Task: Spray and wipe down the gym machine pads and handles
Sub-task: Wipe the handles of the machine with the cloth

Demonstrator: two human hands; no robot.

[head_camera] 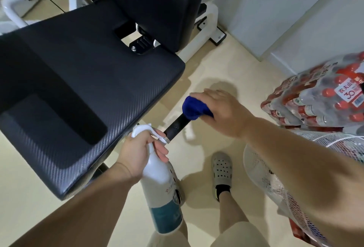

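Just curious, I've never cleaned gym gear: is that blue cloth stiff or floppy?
Probably floppy: the blue cloth bunches round the black handle under the right hand. Likely light too: it fits mostly under one palm.

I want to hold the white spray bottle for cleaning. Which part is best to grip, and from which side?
Grip the spray bottle at its narrow neck, just below the trigger head, coming from the back, opposite the nozzle. The body widens lower down, and the nozzle faces the black handle, so a finger reaches the trigger. The left hand grips there now.
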